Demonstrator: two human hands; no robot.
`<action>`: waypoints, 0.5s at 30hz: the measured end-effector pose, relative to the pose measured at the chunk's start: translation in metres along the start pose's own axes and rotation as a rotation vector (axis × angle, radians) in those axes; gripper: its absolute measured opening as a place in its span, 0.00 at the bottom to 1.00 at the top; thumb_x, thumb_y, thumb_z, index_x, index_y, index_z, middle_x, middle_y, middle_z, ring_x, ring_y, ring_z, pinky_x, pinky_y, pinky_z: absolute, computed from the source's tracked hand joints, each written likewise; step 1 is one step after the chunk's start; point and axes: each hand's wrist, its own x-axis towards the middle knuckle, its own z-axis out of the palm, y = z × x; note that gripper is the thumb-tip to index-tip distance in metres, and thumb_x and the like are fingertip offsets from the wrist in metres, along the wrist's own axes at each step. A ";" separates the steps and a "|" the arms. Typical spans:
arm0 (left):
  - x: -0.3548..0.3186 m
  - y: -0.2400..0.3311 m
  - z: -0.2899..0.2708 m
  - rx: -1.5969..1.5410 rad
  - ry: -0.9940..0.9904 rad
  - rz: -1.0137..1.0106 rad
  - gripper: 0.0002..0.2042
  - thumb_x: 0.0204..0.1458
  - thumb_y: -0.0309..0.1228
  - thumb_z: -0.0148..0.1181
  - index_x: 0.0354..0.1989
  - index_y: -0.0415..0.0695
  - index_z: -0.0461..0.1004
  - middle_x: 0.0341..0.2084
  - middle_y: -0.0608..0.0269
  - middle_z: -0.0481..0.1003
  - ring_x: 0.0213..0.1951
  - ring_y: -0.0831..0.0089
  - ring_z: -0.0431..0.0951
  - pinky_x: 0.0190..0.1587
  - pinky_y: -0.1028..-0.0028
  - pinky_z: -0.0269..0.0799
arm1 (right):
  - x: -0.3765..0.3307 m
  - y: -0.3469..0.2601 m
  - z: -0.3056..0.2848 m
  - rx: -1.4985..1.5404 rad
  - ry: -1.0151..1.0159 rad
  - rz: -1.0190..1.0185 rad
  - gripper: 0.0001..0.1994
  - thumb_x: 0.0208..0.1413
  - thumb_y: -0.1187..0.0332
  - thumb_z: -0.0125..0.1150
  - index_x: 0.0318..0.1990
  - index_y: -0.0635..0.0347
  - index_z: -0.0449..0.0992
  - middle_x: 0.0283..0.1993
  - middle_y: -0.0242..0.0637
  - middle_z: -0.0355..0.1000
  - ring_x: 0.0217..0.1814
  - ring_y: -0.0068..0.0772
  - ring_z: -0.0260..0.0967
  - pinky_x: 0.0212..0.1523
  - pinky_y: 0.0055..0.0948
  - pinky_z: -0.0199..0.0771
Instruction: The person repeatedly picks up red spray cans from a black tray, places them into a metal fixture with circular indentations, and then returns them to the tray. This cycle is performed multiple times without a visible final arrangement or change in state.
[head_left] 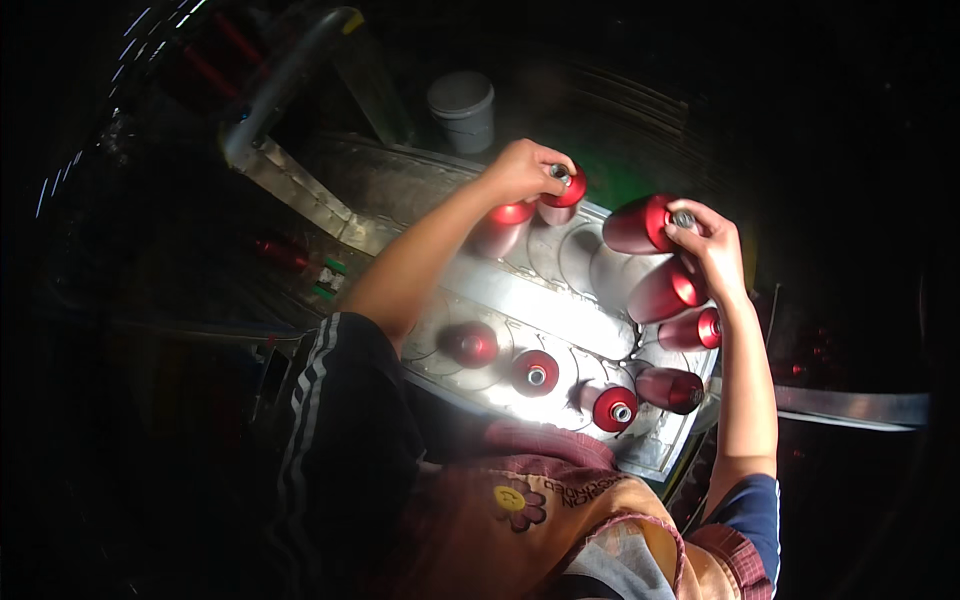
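Two hands, two red canisters — both gripped at the neck over a bright metal tray.

From the left: the left hand [522, 168] reaches out over the far edge of the metal tray [560, 305], forearm stretched long, its fingers clamped on the silver neck of a red canister [562, 192] that stands just beside another red one. Across the tray, the right hand [712, 245] comes up along the right rim, wrist bent inward, fingers closed on the cap end of a tilted red canister [640, 224], lifted above its neighbours. More red canisters stand in the round seats of the surface below (some upright, some leaning). To do this well, I judge each canister should be held squarely by the neck and lowered straight into a round seat — no knocking the neighbours. A grey bucket [463, 108] stands beyond the tray.
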 end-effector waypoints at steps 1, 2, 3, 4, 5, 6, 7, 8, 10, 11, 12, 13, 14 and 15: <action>0.014 -0.029 0.001 -0.014 -0.058 -0.017 0.14 0.45 0.23 0.62 0.42 0.40 0.80 0.14 0.70 0.70 0.15 0.85 0.64 0.18 0.81 0.58 | 0.023 0.021 0.016 -0.049 -0.048 0.011 0.14 0.52 0.76 0.64 0.48 0.68 0.77 0.18 0.24 0.65 0.15 0.14 0.54 0.18 0.21 0.53; 0.028 -0.050 0.000 -0.020 -0.072 -0.063 0.13 0.46 0.22 0.61 0.42 0.39 0.80 0.13 0.71 0.69 0.14 0.85 0.63 0.17 0.81 0.55 | 0.046 0.039 0.031 -0.066 -0.076 0.061 0.15 0.51 0.75 0.65 0.48 0.66 0.77 0.18 0.24 0.65 0.16 0.14 0.57 0.19 0.20 0.56; 0.037 -0.068 0.003 -0.033 -0.063 -0.084 0.12 0.46 0.21 0.62 0.42 0.38 0.80 0.12 0.71 0.67 0.13 0.85 0.61 0.17 0.81 0.53 | 0.061 0.057 0.044 -0.101 -0.080 0.085 0.15 0.50 0.74 0.66 0.47 0.65 0.79 0.18 0.26 0.67 0.17 0.16 0.60 0.19 0.21 0.60; 0.041 -0.086 0.003 -0.085 -0.071 -0.118 0.12 0.47 0.21 0.64 0.41 0.38 0.80 0.11 0.73 0.65 0.13 0.86 0.60 0.16 0.80 0.52 | 0.075 0.073 0.056 -0.190 -0.117 0.131 0.15 0.48 0.73 0.67 0.46 0.62 0.80 0.20 0.30 0.70 0.19 0.19 0.64 0.22 0.24 0.64; 0.046 -0.100 0.002 -0.040 -0.120 -0.152 0.12 0.47 0.22 0.65 0.42 0.38 0.80 0.11 0.73 0.64 0.13 0.86 0.60 0.16 0.79 0.51 | 0.086 0.087 0.068 -0.260 -0.139 0.143 0.16 0.48 0.72 0.68 0.46 0.60 0.80 0.22 0.32 0.71 0.21 0.21 0.67 0.26 0.26 0.66; 0.048 -0.112 -0.001 0.070 -0.136 -0.123 0.12 0.47 0.21 0.64 0.43 0.39 0.79 0.11 0.75 0.64 0.13 0.87 0.59 0.16 0.80 0.51 | 0.095 0.097 0.079 -0.316 -0.169 0.187 0.16 0.48 0.71 0.68 0.47 0.58 0.80 0.23 0.32 0.72 0.22 0.22 0.66 0.28 0.26 0.67; 0.046 -0.121 -0.006 0.058 -0.181 -0.126 0.13 0.48 0.21 0.64 0.44 0.39 0.79 0.12 0.75 0.64 0.14 0.88 0.59 0.17 0.81 0.51 | 0.098 0.105 0.087 -0.267 -0.168 0.165 0.16 0.49 0.73 0.68 0.48 0.61 0.79 0.20 0.29 0.68 0.19 0.18 0.63 0.24 0.24 0.64; 0.047 -0.127 -0.015 0.050 -0.188 -0.121 0.14 0.48 0.20 0.64 0.45 0.39 0.78 0.13 0.76 0.65 0.14 0.89 0.59 0.17 0.81 0.51 | 0.104 0.108 0.092 -0.237 -0.165 0.125 0.16 0.50 0.75 0.68 0.48 0.63 0.78 0.18 0.26 0.65 0.17 0.15 0.60 0.21 0.21 0.61; 0.041 -0.138 -0.032 -0.004 -0.188 0.034 0.16 0.49 0.21 0.63 0.48 0.39 0.78 0.14 0.77 0.65 0.15 0.91 0.59 0.18 0.82 0.51 | 0.104 0.108 0.094 -0.190 -0.175 0.030 0.16 0.52 0.75 0.67 0.49 0.63 0.77 0.17 0.25 0.63 0.16 0.13 0.58 0.19 0.20 0.60; 0.038 -0.144 -0.040 -0.031 -0.169 0.116 0.16 0.49 0.21 0.63 0.49 0.39 0.77 0.15 0.78 0.65 0.16 0.91 0.59 0.18 0.83 0.51 | 0.101 0.106 0.092 -0.192 -0.176 -0.008 0.16 0.52 0.75 0.67 0.50 0.63 0.77 0.17 0.24 0.63 0.16 0.12 0.57 0.18 0.20 0.59; 0.031 -0.150 -0.052 0.039 -0.109 0.000 0.17 0.53 0.23 0.62 0.52 0.38 0.76 0.16 0.78 0.65 0.16 0.91 0.59 0.19 0.83 0.52 | 0.100 0.104 0.087 -0.110 -0.126 -0.019 0.16 0.53 0.74 0.67 0.50 0.62 0.77 0.17 0.24 0.63 0.17 0.12 0.58 0.20 0.19 0.59; 0.028 -0.156 -0.067 -0.059 -0.013 -0.040 0.16 0.55 0.24 0.61 0.53 0.39 0.76 0.16 0.77 0.64 0.15 0.90 0.59 0.18 0.83 0.53 | 0.098 0.101 0.083 -0.050 -0.079 0.003 0.16 0.53 0.72 0.67 0.50 0.62 0.77 0.18 0.24 0.64 0.18 0.13 0.58 0.21 0.19 0.60; 0.024 -0.162 -0.083 -0.164 0.068 -0.043 0.15 0.57 0.25 0.60 0.53 0.39 0.76 0.16 0.77 0.63 0.15 0.90 0.59 0.18 0.82 0.53 | 0.098 0.101 0.079 0.024 -0.033 0.002 0.16 0.54 0.71 0.67 0.51 0.62 0.77 0.18 0.24 0.64 0.18 0.13 0.58 0.23 0.19 0.61; 0.022 -0.171 -0.099 -0.275 0.158 -0.050 0.14 0.58 0.26 0.59 0.52 0.39 0.76 0.17 0.75 0.65 0.15 0.88 0.60 0.18 0.83 0.55 | 0.101 0.101 0.079 0.110 0.017 -0.059 0.15 0.56 0.73 0.65 0.51 0.64 0.76 0.17 0.22 0.62 0.17 0.10 0.57 0.20 0.18 0.57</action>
